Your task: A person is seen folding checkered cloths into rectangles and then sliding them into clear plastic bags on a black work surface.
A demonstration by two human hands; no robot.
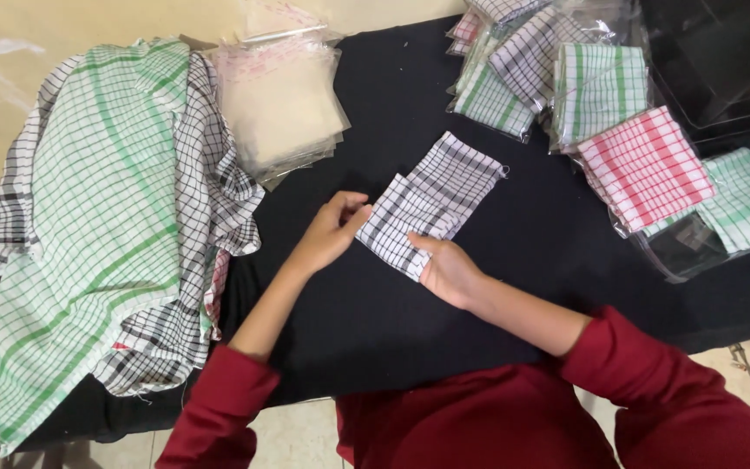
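Black cloth covers the table point(514, 226), which stands on a pale tiled floor point(305, 434). Near its middle lies a small black-and-white checked cloth point(436, 195), folded into a narrow strip that runs slantwise from the near side toward the far right. The left hand point(333, 227) pinches the strip's left edge lightly between thumb and fingertips, while the right hand point(446, 271) presses flat, fingers spread, on its nearest end, not clenched around anything. Both sleeves are dark red.

At the left edge hangs a heap of unfolded checked cloths point(106, 234), green-and-white on top and black-and-white beneath. Just beyond it, toward the far edge, sits a stack of clear plastic sleeves point(281, 108). At the far right corner lie bagged folded cloths point(583, 95) in green, red and grey checks, overlapping one another, with a clear plastic box point(713, 61) behind them.

By the look of it, the folding step is in hand: the strip is narrowed lengthwise but not yet doubled short. A further fold would call for one end to be lifted and laid squarely over the other, edges matched.
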